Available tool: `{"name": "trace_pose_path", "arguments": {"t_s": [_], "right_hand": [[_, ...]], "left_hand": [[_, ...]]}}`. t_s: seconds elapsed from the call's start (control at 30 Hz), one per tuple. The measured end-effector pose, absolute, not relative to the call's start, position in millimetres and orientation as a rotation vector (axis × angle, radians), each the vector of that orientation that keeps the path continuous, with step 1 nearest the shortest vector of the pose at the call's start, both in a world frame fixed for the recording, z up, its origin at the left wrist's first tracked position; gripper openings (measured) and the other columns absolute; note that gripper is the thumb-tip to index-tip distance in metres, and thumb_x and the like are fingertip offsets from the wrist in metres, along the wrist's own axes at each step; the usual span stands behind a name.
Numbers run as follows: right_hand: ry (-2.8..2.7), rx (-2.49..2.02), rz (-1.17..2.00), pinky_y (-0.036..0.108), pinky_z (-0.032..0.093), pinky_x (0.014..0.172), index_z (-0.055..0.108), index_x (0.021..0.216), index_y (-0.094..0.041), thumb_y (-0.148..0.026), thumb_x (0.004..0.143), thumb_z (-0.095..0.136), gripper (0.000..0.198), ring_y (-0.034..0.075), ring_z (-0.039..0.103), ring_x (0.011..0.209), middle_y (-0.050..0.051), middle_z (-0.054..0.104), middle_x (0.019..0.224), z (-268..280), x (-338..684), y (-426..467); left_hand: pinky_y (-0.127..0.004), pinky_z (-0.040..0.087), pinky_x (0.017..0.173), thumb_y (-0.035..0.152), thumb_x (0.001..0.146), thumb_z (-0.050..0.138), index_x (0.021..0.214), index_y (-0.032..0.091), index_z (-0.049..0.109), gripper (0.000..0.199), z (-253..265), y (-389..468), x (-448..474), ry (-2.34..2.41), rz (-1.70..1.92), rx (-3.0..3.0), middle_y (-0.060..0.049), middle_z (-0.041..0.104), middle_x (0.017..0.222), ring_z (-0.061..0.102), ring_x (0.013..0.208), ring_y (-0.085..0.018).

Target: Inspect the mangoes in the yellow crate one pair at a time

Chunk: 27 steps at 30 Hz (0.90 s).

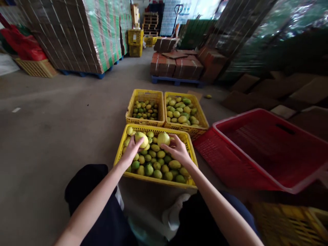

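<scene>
My left hand point(133, 150) is closed around a pale yellow-green lemon point(141, 139). A second, rounder lemon point(163, 138) sits in the fingers of my right hand point(178, 150). Both hands hover over the near yellow crate point(156, 182), which holds many green and yellow lemons point(156, 165). Behind it stand two more yellow crates side by side. The back left crate point(130, 102) is partly filled with smaller fruit point(145, 110), while the back right crate point(202, 114) contains larger yellow-green fruit point(181, 111).
To the right, a big red crate point(225, 153) tilts beside the near crate. Part of a yellow crate point(289, 222) shows at lower right. Flattened cardboard point(269, 92) lies behind the red crate. Wrapped pallet stacks point(77, 37) and strapped boxes point(176, 66) stand farther back.
</scene>
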State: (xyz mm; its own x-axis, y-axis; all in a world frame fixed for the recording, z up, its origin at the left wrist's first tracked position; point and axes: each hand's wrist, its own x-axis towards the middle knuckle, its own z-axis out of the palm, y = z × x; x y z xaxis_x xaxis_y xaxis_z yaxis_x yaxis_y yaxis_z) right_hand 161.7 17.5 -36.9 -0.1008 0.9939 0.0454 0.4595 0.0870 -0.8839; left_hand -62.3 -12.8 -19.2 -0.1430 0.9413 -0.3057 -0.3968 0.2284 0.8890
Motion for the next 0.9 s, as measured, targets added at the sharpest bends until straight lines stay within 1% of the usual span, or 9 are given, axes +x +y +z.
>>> {"name": "trace_pose_path", "arguments": {"t_s": [0.07, 0.1, 0.17, 0.27, 0.43, 0.57, 0.73, 0.9], "right_hand": [[-1.649, -1.322, 0.770, 0.035, 0.059, 0.067, 0.060, 0.123, -0.025, -0.049, 0.076, 0.079, 0.056, 0.021, 0.070, 0.070, 0.003, 0.074, 0.091, -18, 157, 3], [-1.655, -1.298, 0.650, 0.035, 0.060, 0.068, 0.060, 0.124, -0.025, -0.046, 0.076, 0.079, 0.055, 0.020, 0.069, 0.069, 0.003, 0.073, 0.093, -12, 154, -3], [-1.693, -1.252, 0.455, 0.036, 0.061, 0.071, 0.062, 0.124, -0.024, -0.038, 0.078, 0.077, 0.051, 0.019, 0.069, 0.070, 0.005, 0.073, 0.097, -4, 145, -10], [-1.765, -1.170, 0.324, 0.037, 0.062, 0.074, 0.063, 0.124, -0.025, -0.033, 0.081, 0.075, 0.045, 0.020, 0.069, 0.074, 0.006, 0.073, 0.101, -4, 134, -12], [-1.826, -1.067, 0.263, 0.039, 0.064, 0.079, 0.062, 0.129, -0.027, -0.027, 0.083, 0.072, 0.047, 0.024, 0.073, 0.087, 0.008, 0.073, 0.112, -5, 124, -9], [-1.834, -1.017, 0.239, 0.041, 0.064, 0.082, 0.061, 0.131, -0.028, -0.025, 0.084, 0.071, 0.048, 0.027, 0.074, 0.094, 0.008, 0.073, 0.115, 2, 121, -4], [-1.848, -0.943, 0.152, 0.042, 0.065, 0.088, 0.059, 0.134, -0.030, -0.026, 0.088, 0.070, 0.047, 0.028, 0.074, 0.105, 0.008, 0.072, 0.121, 10, 123, 7], [-1.927, -0.834, 0.035, 0.040, 0.064, 0.091, 0.059, 0.136, -0.030, -0.026, 0.091, 0.069, 0.046, 0.027, 0.073, 0.111, 0.010, 0.071, 0.128, 15, 134, 15]], "left_hand": [[-0.042, 0.053, 0.106, 0.036, 0.075, 0.087, 0.116, 0.022, 0.064, 0.049, -26, -24, -58, 1.256, 1.352, 1.022, -0.012, 0.068, 0.128, 0.065, 0.123, -0.030], [-0.043, 0.051, 0.110, 0.038, 0.077, 0.085, 0.121, 0.022, 0.063, 0.052, -29, -29, -57, 1.274, 1.371, 1.190, -0.013, 0.066, 0.134, 0.062, 0.128, -0.031], [-0.046, 0.048, 0.113, 0.042, 0.082, 0.080, 0.132, 0.023, 0.058, 0.057, -33, -36, -56, 1.290, 1.405, 1.448, -0.015, 0.061, 0.143, 0.058, 0.134, -0.032], [-0.047, 0.047, 0.113, 0.040, 0.090, 0.071, 0.139, 0.023, 0.053, 0.054, -30, -38, -60, 1.359, 1.473, 1.768, -0.016, 0.061, 0.142, 0.059, 0.133, -0.031], [-0.043, 0.052, 0.109, 0.028, 0.095, 0.064, 0.144, 0.025, 0.050, 0.051, -12, -36, -71, 1.381, 1.510, 2.271, -0.014, 0.064, 0.134, 0.062, 0.127, -0.028], [-0.043, 0.054, 0.106, 0.028, 0.096, 0.063, 0.148, 0.025, 0.047, 0.055, -3, -32, -72, 1.408, 1.600, 2.339, -0.014, 0.064, 0.133, 0.064, 0.125, -0.029], [-0.045, 0.053, 0.108, 0.031, 0.097, 0.062, 0.148, 0.024, 0.047, 0.054, 3, -25, -69, 1.436, 1.618, 2.299, -0.015, 0.064, 0.136, 0.063, 0.126, -0.029], [-0.043, 0.052, 0.109, 0.031, 0.095, 0.066, 0.146, 0.024, 0.049, 0.054, 8, -22, -67, 1.381, 1.675, 2.227, -0.014, 0.065, 0.137, 0.062, 0.128, -0.028]]}}
